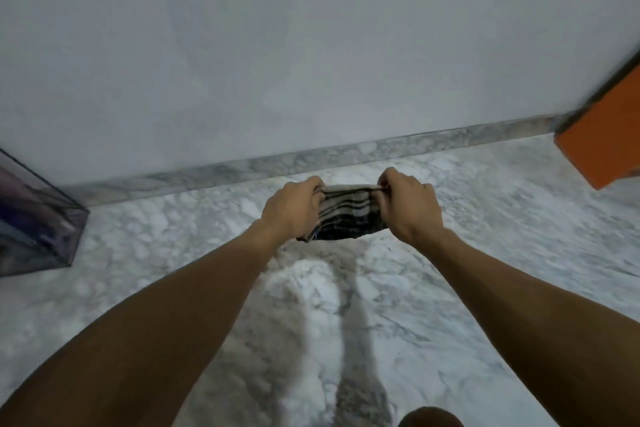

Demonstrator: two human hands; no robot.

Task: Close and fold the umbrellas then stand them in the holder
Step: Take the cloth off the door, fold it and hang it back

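both hands are clamped on the umbrella point(349, 213), one at each end. left hand point(292, 210) has its fingers curled round the left end, right hand point(408, 206) pinches the top right edge with curled fingers, and the fabric is stretched flat-ish between them. it's a striped/checked thing, pale grey bands up top going to dark plaid at the bottom, bunched up short, and it's held out in the air at arm's length over the floor point(173, 270), not touching it. floor is white-grey marble with a matching skirting point(311, 159) along a plain pale wall point(277, 45). off at the left edge sits a dark see-through box point(38, 218) on the floor near the wall, can't make out what's in it. top right corner has an orange block point(602, 135), blurry. both forearms are bare, and something rounded shows at the bottom edge, too cropped to tell.
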